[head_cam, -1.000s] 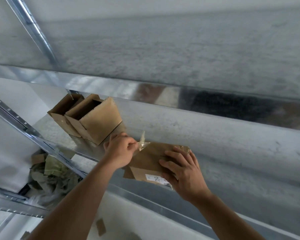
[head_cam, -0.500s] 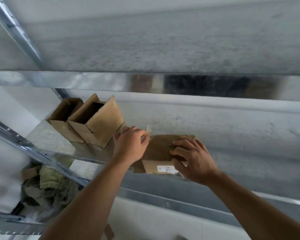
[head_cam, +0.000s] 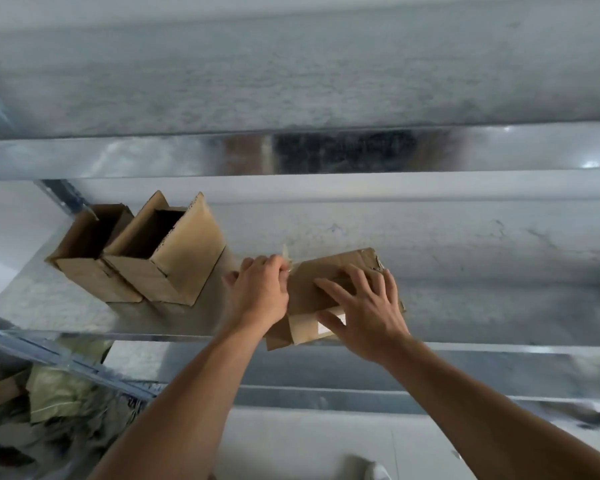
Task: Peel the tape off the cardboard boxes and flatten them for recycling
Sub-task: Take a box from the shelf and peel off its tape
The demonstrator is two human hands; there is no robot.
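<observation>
A shiny metal shelf stands above a heap of crumpled scraps.

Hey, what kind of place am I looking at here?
Probably a storeroom or warehouse corner: bare metal shelves, open cardboard boxes standing on one, and a heap of paper and cardboard scraps below. The left hand pinches tape on another box.

Flattened box on shelf (tape lifting).
</observation>
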